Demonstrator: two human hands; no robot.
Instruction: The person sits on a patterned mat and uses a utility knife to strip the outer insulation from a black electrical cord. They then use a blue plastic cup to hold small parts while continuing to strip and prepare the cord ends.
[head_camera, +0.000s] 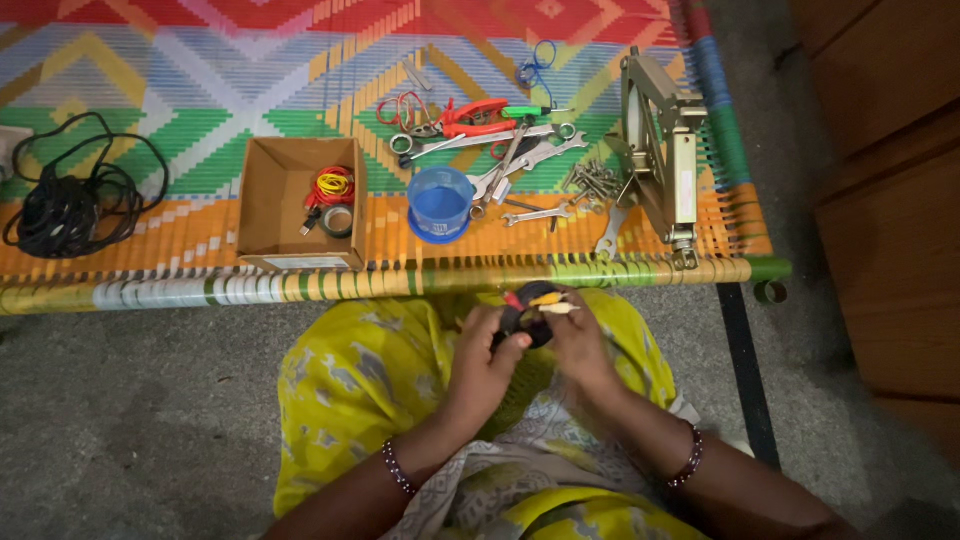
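Plug, a small black part with red and yellow wires, sits over the lap, pinched between both hands: left hand grips its side, right hand holds the wire ends. This looks like wiring work; seating a wire calls for a steady pinch. Wrenches lie on the cot.
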